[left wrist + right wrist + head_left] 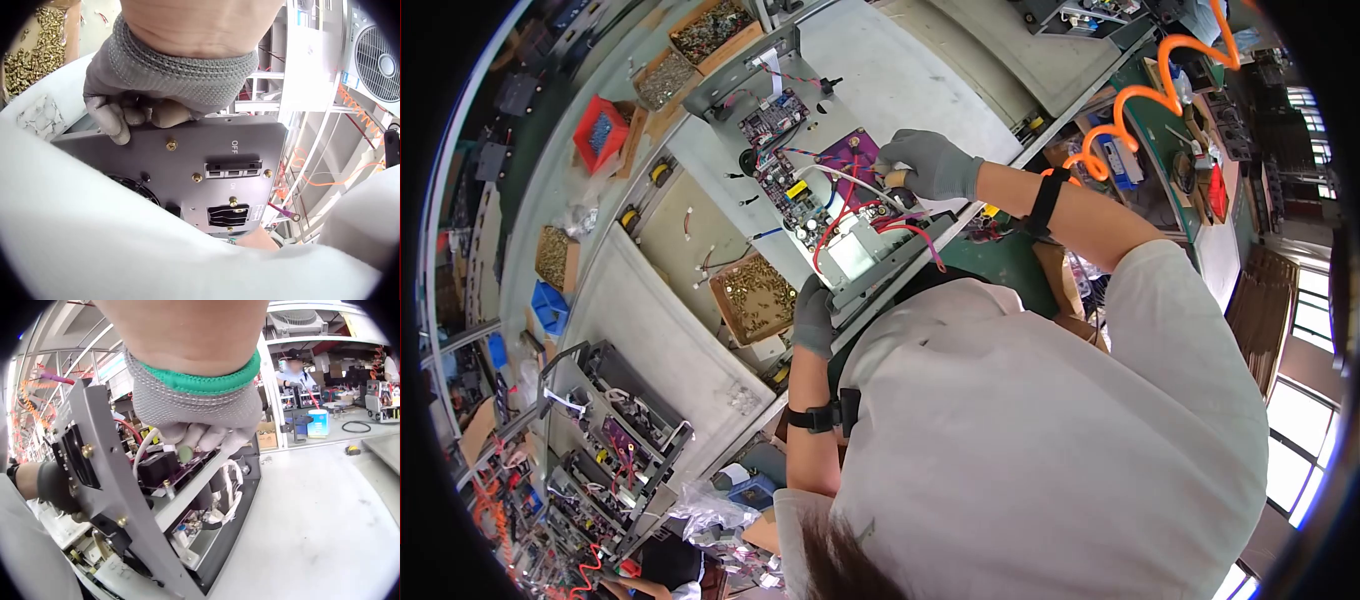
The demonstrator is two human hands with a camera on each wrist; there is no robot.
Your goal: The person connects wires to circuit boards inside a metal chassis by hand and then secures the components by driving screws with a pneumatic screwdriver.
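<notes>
A grey metal chassis point(870, 262) holds circuit boards, a purple board point(852, 152) and red and white wires. My gloved left hand point(812, 318) grips the corner of its end panel; in the left wrist view, the curled fingers of that hand point(172, 78) lie over the edge of the panel point(187, 147), which bears a switch marked OFF and ON. At the chassis's long side, my gloved right hand point(930, 165) curls its fingers beside the purple board. The right wrist view shows this hand point(200, 406) over the side rail point(187, 497), its fingertips partly hidden among the parts.
A box of brass screws point(755, 300) lies beside the chassis on the bench. Further bins, including a red one point(600, 133) and a blue one point(549, 307), stand beyond. Another open chassis point(615, 430) sits at lower left. An orange coiled hose point(1135, 92) hangs at upper right.
</notes>
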